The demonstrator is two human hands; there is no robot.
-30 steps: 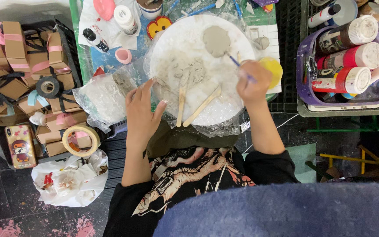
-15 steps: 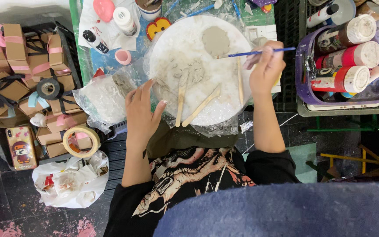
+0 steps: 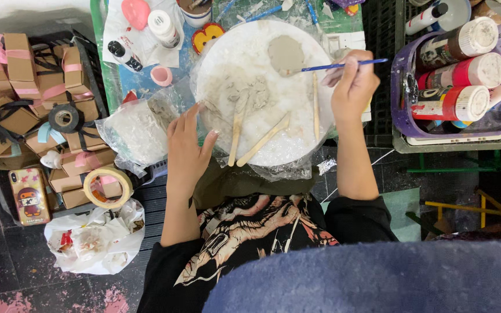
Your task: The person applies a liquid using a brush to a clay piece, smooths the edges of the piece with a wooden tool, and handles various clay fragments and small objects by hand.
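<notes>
Head view is looking straight down on a round white board [image 3: 320, 139] wrapped in clear plastic, where the person is working grey clay. The right hand [image 3: 352, 87] is pinching a thin blue brush [image 3: 343, 65] between thumb and fingertips, its tip reaching toward a flat grey clay disc [image 3: 286, 54] near the board's far edge; whether the tip is touching the disc is hard to tell. The left hand [image 3: 187, 148] is lying flat at the board's left rim, fingers spread and holding nothing. A rougher clay lump [image 3: 250, 93] is sitting mid-board, with three wooden sticks [image 3: 262, 139] lying just beside it.

The clay is looking soft and damp — likely to dent or tear under a firm grip, so the disc would be best lifted from underneath or by its edges. The brush is light and stiff, and is being held mid-handle.

A clear plastic bag [image 3: 137, 130] to the left is holding pale, clay-like material. On the right, a purple tub [image 3: 401, 113] is holding paint bottles [image 3: 453, 72] lying on their sides — red, white and brown. A white bag [image 3: 94, 240] on the floor is stuffed with crumpled scraps. Brown gift boxes [image 3: 24, 98] with ribbons are piled at far left.
</notes>
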